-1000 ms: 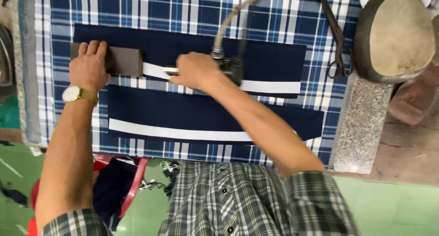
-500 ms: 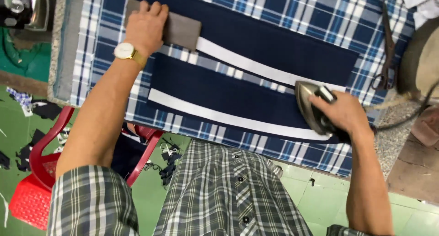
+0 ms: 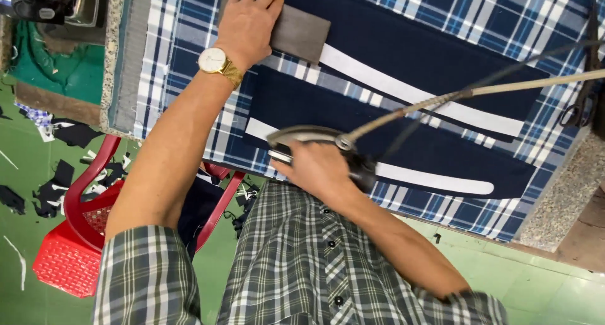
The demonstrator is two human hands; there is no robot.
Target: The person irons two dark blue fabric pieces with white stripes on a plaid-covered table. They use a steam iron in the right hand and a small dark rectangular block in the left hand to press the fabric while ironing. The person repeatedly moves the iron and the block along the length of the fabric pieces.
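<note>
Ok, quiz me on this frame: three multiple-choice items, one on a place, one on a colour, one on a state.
1. Where does the left hand rest?
A. on the grey block
B. on the red chair
C. on the scissors

2. What colour are the stripes on the navy fabric?
A. yellow
B. white
C. red

3. What is the right hand doing?
A. hanging free
B. lying flat on the table
C. gripping the iron

Key: 1 A, the palm lies on the block; 2 B, both bands are white; 3 C, the fingers wrap the iron's handle.
</note>
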